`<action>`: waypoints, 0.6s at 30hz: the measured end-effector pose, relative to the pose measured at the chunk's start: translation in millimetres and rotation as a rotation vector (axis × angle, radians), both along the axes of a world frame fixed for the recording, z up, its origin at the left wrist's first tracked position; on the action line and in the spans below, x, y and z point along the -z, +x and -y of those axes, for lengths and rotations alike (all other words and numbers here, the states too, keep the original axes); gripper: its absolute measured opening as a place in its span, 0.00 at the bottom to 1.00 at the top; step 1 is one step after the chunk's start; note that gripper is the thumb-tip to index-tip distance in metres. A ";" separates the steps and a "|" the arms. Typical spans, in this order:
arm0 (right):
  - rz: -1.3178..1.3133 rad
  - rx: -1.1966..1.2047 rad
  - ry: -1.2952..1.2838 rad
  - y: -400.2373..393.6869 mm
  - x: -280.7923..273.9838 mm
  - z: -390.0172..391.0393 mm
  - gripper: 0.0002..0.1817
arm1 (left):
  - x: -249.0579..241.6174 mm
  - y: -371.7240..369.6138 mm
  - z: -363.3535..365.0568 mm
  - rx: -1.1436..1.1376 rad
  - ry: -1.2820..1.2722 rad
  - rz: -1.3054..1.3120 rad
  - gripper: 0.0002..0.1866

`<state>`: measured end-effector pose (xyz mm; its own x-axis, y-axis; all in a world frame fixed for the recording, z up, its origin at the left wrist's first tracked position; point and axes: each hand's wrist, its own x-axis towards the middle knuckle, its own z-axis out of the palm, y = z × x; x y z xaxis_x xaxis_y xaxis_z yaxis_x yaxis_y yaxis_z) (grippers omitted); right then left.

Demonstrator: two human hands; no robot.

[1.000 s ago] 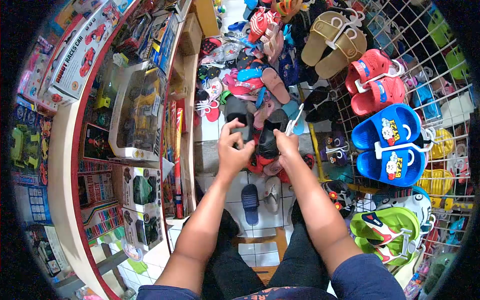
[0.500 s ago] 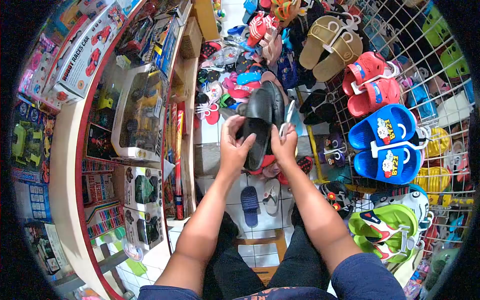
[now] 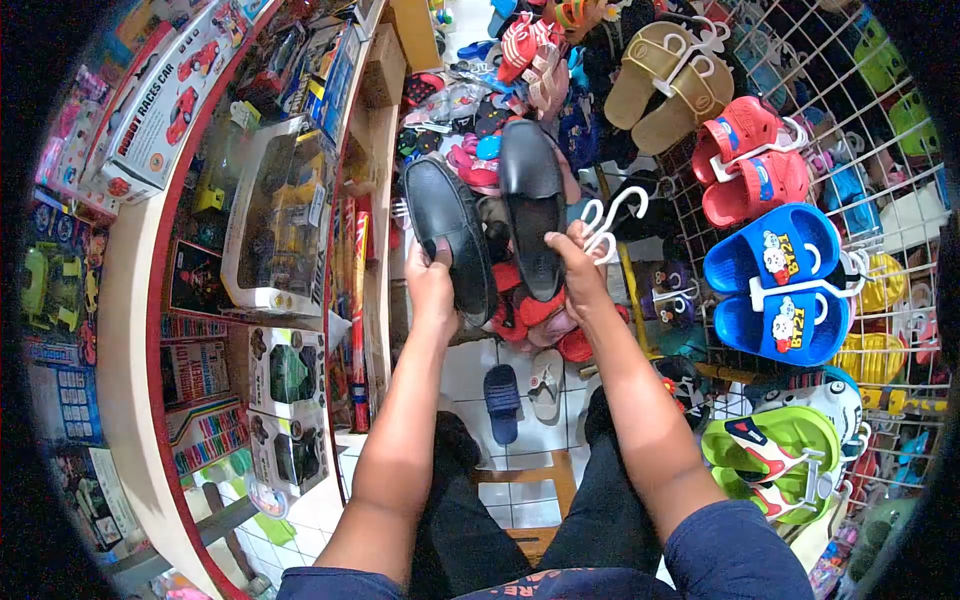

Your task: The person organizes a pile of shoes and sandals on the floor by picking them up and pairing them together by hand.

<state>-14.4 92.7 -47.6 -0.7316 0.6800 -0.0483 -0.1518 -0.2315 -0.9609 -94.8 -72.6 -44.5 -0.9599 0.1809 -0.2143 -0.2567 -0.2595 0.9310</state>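
Two black shoes held up over a white-tiled floor and a heap of mixed sandals. Along the left side, a shelf unit with boxed toys; along the right, a wire grid hung with sandals and clogs. Nearer on the tiles, a dark blue slipper beside a pale grey slipper; below, part of a wooden seat between dark-trousered legs.

Left shoe: upper in view, toe pointing away from the body and slightly left, long axis slanting from near right to far left. Right shoe: opening and insole in view, toe likewise away, long axis with a slighter leftward lean. Apart from each other, with sandals visible through the gap.

Left hand clamped on the left shoe, thumb at the opening; shoe beyond and to the right of that hand. Right hand clamped on the right shoe by the heel end, beside a white hanger; shoe beyond and to the left of that hand.
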 end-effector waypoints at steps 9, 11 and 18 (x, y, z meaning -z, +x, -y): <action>0.156 -0.216 0.128 4.0 4.2 5.3 0.21 | 3.2 -0.7 1.7 0.070 0.078 -0.135 0.24; 0.141 -0.219 0.209 3.7 4.2 3.3 0.20 | 2.8 -1.2 3.6 0.101 0.132 -0.137 0.25; 0.130 -0.223 0.087 3.9 0.7 6.5 0.21 | -0.1 -0.9 5.9 0.139 0.130 -0.199 0.26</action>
<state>-10.5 86.2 -48.3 -0.8554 0.5082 -0.0996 0.0194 -0.1608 -0.9868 -95.6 -78.6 -44.4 -0.9450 0.3271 0.0100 -0.1131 -0.3553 0.9279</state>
